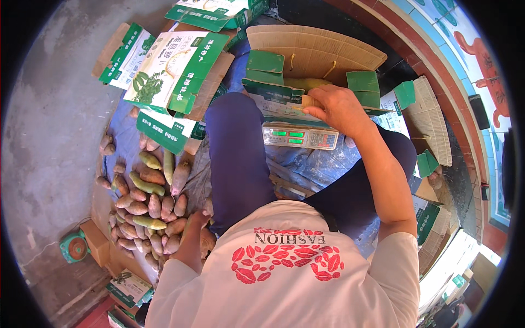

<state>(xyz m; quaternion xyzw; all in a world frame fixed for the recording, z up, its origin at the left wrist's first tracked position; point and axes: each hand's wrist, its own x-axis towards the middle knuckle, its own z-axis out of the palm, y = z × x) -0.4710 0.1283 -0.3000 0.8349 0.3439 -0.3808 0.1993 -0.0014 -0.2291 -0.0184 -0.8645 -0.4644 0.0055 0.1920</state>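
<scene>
My right hand [338, 107] is closed at the front edge of an open cardboard box [314, 46], with thumb and fingers pinching the front wall near a tan tab. Inside that box lies a long greenish vegetable [307, 83], partly hidden by my fingers and the wall. Just below the box sits a digital scale [299, 135] with lit green displays. My left hand [200, 217] reaches down beside my left thigh, at the edge of a pile of brownish-pink root vegetables like sweet potatoes [155, 206]. Its fingers are mostly hidden. Several long green radishes [146, 184] lie on the pile.
White and green cartons [174, 71] are stacked at the far left, flaps out. Another open carton [429, 123] stands on the right. Blue sheeting [322, 164] covers the ground between my legs. A round green device [74, 247] sits near the left wall.
</scene>
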